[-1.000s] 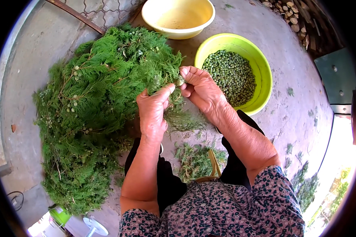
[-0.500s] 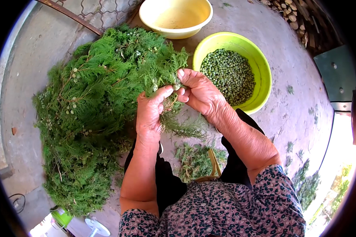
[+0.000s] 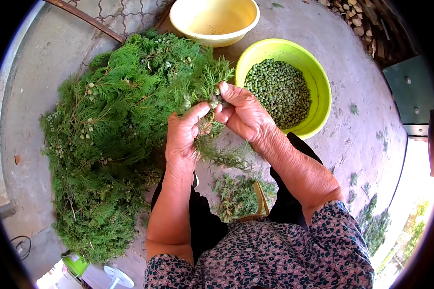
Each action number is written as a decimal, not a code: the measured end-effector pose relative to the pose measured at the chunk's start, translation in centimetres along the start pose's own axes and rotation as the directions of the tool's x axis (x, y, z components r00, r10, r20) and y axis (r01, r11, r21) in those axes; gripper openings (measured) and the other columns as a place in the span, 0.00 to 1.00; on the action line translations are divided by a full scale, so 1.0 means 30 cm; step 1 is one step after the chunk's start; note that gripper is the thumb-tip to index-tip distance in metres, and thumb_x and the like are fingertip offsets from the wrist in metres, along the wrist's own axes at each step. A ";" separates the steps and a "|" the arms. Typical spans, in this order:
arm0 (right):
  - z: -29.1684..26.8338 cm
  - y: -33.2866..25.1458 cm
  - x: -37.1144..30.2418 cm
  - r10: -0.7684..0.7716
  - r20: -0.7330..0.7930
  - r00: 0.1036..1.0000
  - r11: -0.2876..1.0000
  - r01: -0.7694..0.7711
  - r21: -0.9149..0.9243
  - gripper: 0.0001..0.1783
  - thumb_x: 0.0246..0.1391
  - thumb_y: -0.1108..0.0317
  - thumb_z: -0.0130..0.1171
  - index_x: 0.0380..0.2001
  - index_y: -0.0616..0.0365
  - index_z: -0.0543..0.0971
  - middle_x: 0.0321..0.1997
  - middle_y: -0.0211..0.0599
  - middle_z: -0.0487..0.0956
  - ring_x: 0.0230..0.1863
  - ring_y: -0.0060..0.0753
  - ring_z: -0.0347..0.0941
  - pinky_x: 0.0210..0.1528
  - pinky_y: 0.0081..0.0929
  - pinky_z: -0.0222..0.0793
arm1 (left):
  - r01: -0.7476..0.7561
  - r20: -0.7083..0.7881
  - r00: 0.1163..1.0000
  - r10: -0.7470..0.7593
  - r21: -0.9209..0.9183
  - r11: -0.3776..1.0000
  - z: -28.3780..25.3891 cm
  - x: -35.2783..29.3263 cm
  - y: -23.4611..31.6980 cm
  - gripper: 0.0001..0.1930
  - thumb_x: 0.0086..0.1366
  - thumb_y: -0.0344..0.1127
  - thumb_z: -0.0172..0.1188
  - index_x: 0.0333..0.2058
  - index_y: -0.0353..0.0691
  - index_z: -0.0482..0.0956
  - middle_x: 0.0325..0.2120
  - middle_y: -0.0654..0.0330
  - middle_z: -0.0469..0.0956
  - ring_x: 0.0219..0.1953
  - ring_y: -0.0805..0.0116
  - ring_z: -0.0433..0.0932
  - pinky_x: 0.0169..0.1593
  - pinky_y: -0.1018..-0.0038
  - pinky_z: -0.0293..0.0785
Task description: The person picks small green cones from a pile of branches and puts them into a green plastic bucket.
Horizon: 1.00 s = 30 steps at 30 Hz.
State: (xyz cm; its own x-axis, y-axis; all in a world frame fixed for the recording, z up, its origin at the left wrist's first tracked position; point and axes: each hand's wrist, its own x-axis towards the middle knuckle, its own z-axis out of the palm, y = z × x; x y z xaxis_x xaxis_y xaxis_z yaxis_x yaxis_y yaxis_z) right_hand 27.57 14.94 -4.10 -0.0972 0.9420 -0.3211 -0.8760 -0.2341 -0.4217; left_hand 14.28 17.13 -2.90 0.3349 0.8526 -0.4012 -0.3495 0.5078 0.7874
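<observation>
A leafy green conifer sprig (image 3: 208, 77) with small pale round cones is held between my two hands. My left hand (image 3: 184, 131) is closed round its stem, the thumb resting close to the cones (image 3: 213, 101). From the right, the fingertips of my right hand (image 3: 243, 110) pinch at the cone cluster; what exactly lies between them is partly hidden. Feathery lower twigs hang below my hands. Just beyond my right hand stands a yellow-green basin (image 3: 321, 103) holding a mass of small green cones (image 3: 277, 91).
A large heap of cut conifer branches (image 3: 101, 144) covers the ground on the left. At the top sits a pale yellow basin (image 3: 214, 37). Loose sprigs (image 3: 238, 195) lie between my feet. Stacked firewood (image 3: 357, 19) and a dark green box (image 3: 410, 89) stand at the right.
The sprig's top has shifted slightly to the right, and the cones show a little differently between my fingers. Both hands stay nearly in place.
</observation>
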 end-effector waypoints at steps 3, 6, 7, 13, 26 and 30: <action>0.022 -0.026 -0.012 -0.014 -0.007 1.000 0.996 0.014 -0.093 0.08 0.54 0.66 0.51 0.31 0.60 0.70 0.25 0.32 0.71 0.23 0.22 0.66 0.22 0.17 0.62 | -0.074 -0.105 0.992 0.074 0.003 0.997 -0.003 0.006 0.000 0.06 0.50 0.30 0.60 0.29 0.39 0.76 0.22 0.65 0.77 0.17 0.81 0.70 0.18 0.83 0.62; 0.012 -0.023 -0.012 -0.031 0.032 0.999 0.963 0.039 -0.266 0.09 0.52 0.67 0.53 0.34 0.60 0.71 0.26 0.29 0.72 0.24 0.20 0.67 0.22 0.16 0.62 | -0.093 -0.179 0.979 0.097 0.030 0.995 0.002 0.002 0.005 0.06 0.50 0.29 0.61 0.29 0.39 0.76 0.22 0.66 0.76 0.17 0.81 0.70 0.18 0.82 0.63; 0.006 -0.018 -0.010 -0.039 0.044 0.998 0.939 0.052 -0.340 0.10 0.51 0.66 0.54 0.35 0.60 0.71 0.26 0.28 0.72 0.24 0.19 0.67 0.22 0.15 0.61 | -0.087 -0.182 0.979 0.096 0.056 0.995 0.005 -0.004 0.008 0.06 0.50 0.28 0.61 0.28 0.39 0.76 0.22 0.66 0.76 0.17 0.81 0.70 0.17 0.82 0.63; -0.021 -0.001 -0.006 0.074 0.087 0.993 0.971 -0.052 -0.235 0.09 0.50 0.65 0.55 0.32 0.58 0.72 0.22 0.24 0.70 0.19 0.16 0.64 0.18 0.13 0.57 | -0.048 -0.100 0.994 0.046 -0.021 0.999 -0.020 0.012 -0.014 0.05 0.49 0.28 0.61 0.28 0.38 0.76 0.21 0.67 0.75 0.15 0.85 0.66 0.15 0.88 0.57; -0.042 -0.078 -0.010 -0.084 -0.052 0.995 0.995 0.087 0.052 0.10 0.52 0.67 0.48 0.34 0.63 0.69 0.37 0.46 0.72 0.37 0.40 0.70 0.35 0.30 0.67 | -0.083 -0.281 0.953 0.113 0.117 0.990 -0.023 0.017 0.001 0.06 0.50 0.29 0.62 0.28 0.38 0.76 0.20 0.69 0.73 0.11 0.86 0.58 0.15 0.88 0.55; -0.073 -0.134 -0.002 -0.227 -0.244 0.943 0.962 0.256 0.095 0.13 0.56 0.64 0.44 0.37 0.64 0.66 0.39 0.46 0.69 0.41 0.45 0.68 0.41 0.35 0.67 | -0.152 -0.191 0.963 0.191 0.198 0.968 -0.025 0.013 -0.001 0.06 0.53 0.33 0.61 0.29 0.39 0.77 0.15 0.71 0.68 0.11 0.85 0.55 0.17 0.84 0.55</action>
State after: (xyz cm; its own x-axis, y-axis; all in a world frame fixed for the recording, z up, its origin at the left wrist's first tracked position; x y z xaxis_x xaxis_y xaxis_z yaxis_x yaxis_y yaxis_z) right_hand 32.14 15.29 -4.25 0.2221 0.8828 -0.4139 -0.9124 0.0384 -0.4076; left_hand 13.75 17.55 -3.42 0.0884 0.9413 -0.3258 -0.2164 0.3374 0.9161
